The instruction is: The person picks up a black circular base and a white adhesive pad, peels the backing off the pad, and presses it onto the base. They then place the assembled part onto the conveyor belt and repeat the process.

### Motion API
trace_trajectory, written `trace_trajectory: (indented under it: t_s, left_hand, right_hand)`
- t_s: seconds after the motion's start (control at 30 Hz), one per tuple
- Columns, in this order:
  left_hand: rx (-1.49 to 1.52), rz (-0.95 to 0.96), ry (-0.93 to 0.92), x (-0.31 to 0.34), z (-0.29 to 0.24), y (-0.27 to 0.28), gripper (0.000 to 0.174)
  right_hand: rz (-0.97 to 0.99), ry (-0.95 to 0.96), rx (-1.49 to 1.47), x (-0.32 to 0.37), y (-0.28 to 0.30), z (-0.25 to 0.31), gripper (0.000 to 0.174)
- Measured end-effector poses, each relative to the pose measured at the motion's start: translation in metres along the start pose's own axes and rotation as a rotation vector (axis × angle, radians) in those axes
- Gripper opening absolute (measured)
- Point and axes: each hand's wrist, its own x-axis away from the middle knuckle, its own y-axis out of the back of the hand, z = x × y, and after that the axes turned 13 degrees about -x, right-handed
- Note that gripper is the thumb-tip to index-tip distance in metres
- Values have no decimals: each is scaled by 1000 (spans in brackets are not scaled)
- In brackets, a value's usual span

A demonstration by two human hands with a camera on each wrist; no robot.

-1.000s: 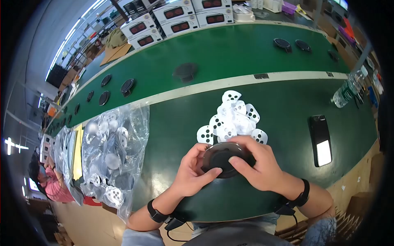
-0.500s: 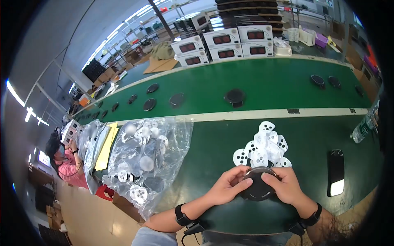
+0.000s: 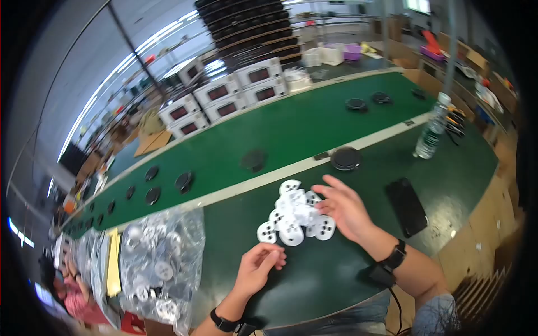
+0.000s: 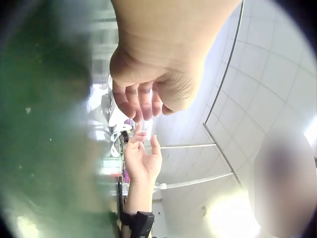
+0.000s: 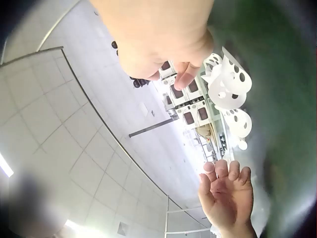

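Observation:
Beyond the fingers of my right hand (image 3: 348, 211), a round black disc-shaped part (image 3: 346, 159) lies flat by the pale strip. That hand hovers at the right side of a pile of white perforated pieces (image 3: 294, 208), fingers spread and holding nothing. My left hand (image 3: 261, 269) is just in front of the pile, its fingers loosely curled and nothing in them. In the right wrist view, the white pieces (image 5: 233, 84), thin and rounded with several holes, overlap beside my right hand. The left wrist view shows my left hand (image 4: 148, 84) empty, its fingers bent.
A clear plastic bag (image 3: 165, 263) of similar white pieces lies left. A phone (image 3: 406, 207) and a water bottle (image 3: 432, 129) are on the right. More black discs (image 3: 184, 182) sit on the green belt (image 3: 297, 134) behind the strip. A person in pink (image 3: 81, 297) sits far left.
Both hands have let go of the black disc, which now lies by the pale strip. My hands moved apart, the right one to the pile's side. The head view has swung round.

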Motion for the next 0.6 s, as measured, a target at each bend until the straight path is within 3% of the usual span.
trace_trajectory:
  t_s: [0.1,0.17,0.2,0.3,0.33,0.37,0.4,0.5,0.53,0.6]
  left_hand:
    - [-75,-17,-30,3,-1,-2,13]
    - [-165,-68,-102,2,-3,-1,10]
    - [-233,-108,-167,3,-4,0,8]
    - [-522,-279,-392,8,-24,13,6]
    - [-516,-445,-372,15,-33,16,6]
    - [-600,-564,-420,24,-39,24,4]
    - [-773,-663,-448,39,-41,40,3]
    - [-1015,-963,-218,100,-32,85,3]
    - [-1015,-1004,-87,122,-17,109,5]
    - [-1165,-985,71,144,-4,140,15]
  right_hand:
    - [69,-18,22,7,-7,1,63]
    - [115,-57,79,10,-8,2,49]
    - [81,-58,119,11,-10,0,34]
    - [6,121,398,0,1,-5,22]
    - [-68,349,584,-10,11,-6,16]
    - [-189,544,773,-23,24,-2,32]
    - [-372,584,780,-34,35,4,36]
    - [-847,655,741,-73,69,24,49]
    - [-905,724,781,-86,77,28,57]
    - [-558,584,544,-98,87,44,63]
